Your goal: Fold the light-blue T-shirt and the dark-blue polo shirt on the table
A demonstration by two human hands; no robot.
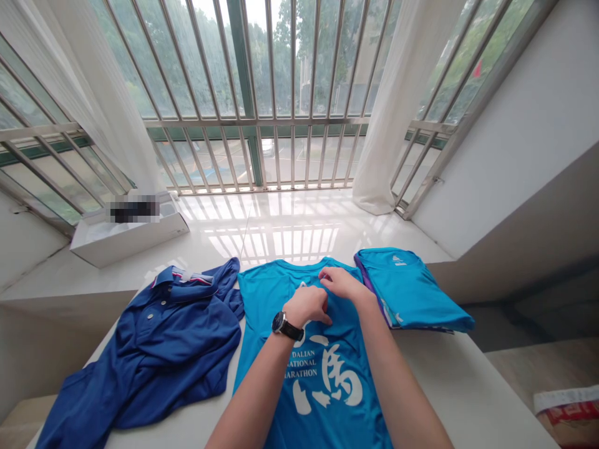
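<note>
A bright blue T-shirt (322, 374) with white lettering lies flat on the white table (468, 386) in front of me. My left hand (309, 305), with a black watch on its wrist, is curled and pinches the fabric near the collar. My right hand (344, 284) is curled too and grips the same shirt just beside it, at the neckline. Left of them a dark blue polo shirt (163, 349) lies loosely spread. On the right sits a folded stack of bright blue shirts (412, 293).
A glossy white window ledge (281, 224) runs behind the table, with a white box (126, 234) on its left. Barred windows and white curtains (393, 112) stand beyond. A red and white package (571, 411) lies on the floor at lower right.
</note>
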